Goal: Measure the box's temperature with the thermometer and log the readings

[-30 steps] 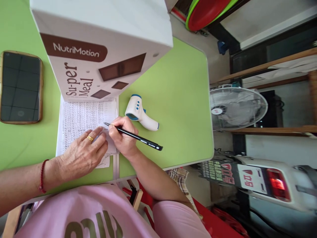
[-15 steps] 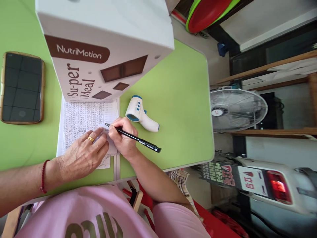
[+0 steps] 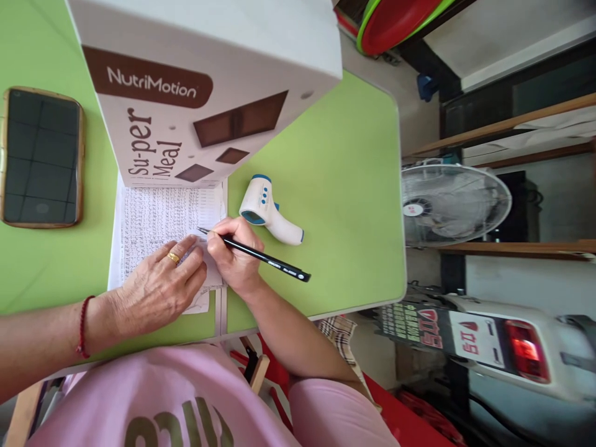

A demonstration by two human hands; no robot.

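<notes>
Between the thumb and fingers of my right hand is a black pen, its tip at the handwritten paper. My left hand lies flat across the lower part of the sheet, fingers stretched toward the pen tip, a gold ring on one finger. Rows of small writing cover much of the paper. A white box printed "NutriMotion Su-per Meal" stands over the sheet's far end. Just beyond my right hand, a white and blue infrared thermometer lies on the green table.
A phone in a brown-edged case lies at the table's left. Past the right edge stand a fan and a white machine with a red light. Red and green basins are at the top.
The view has shifted slightly, so the box, thermometer and fan appear a little further right. The pen is angled slightly differently, with its tip still at the paper. My left hand stays on the sheet.
</notes>
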